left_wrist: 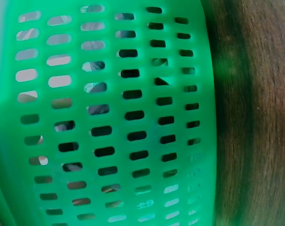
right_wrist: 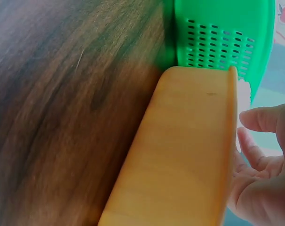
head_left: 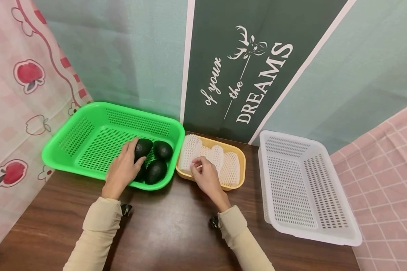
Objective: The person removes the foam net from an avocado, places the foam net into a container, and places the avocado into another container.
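Observation:
In the head view my left hand reaches into the green basket, its fingers and thumb around a dark avocado. Close beside that one lie more dark avocados at the basket's right end. My right hand is over the yellow basket, its fingers loosely bent near a white foam net sleeve. In the right wrist view the thumb and fingers stand slightly apart. Other foam net sleeves lie in the same basket. The left wrist view has only the green basket's perforated wall before the hand.
A white perforated basket stands on the right of the brown table. Behind the baskets hangs a green cloth with printed lettering. Patterned cloth hangs at the left, pink checked cloth at the right.

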Demonstrator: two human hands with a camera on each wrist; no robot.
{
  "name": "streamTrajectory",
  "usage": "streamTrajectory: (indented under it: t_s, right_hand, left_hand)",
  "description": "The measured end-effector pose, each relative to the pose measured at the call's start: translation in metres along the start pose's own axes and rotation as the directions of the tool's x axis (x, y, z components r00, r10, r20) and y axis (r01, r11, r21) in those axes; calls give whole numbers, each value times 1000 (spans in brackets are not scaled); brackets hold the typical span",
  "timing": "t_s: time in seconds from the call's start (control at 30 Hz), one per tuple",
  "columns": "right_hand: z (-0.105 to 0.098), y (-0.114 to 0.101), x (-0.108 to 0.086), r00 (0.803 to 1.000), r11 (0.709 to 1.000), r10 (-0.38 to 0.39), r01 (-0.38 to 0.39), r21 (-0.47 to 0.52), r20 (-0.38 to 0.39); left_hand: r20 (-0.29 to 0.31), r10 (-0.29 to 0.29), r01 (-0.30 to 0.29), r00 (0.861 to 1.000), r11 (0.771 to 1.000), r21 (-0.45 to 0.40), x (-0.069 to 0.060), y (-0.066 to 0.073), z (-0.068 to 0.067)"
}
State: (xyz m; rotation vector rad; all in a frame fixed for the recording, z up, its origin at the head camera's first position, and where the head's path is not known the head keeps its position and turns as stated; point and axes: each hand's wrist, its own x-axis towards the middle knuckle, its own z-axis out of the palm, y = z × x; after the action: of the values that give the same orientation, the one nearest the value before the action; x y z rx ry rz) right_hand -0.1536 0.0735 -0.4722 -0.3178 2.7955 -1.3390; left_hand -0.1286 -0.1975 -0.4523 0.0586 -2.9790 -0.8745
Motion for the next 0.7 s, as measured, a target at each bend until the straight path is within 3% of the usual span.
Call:
streamTrajectory:
  t_s: [0.3, 0.7]
  right_hand:
    - [-16, -8, -15, 998, 999, -48, 47, -11, -41]
    - [-28, -9, -34, 996, 997, -79, 79, 5, -40]
  left_hand:
    - [43, -24, 22, 999, 999, 41, 3, 1, 1]
    - [170, -83, 68, 982, 993, 93, 4, 2, -1]
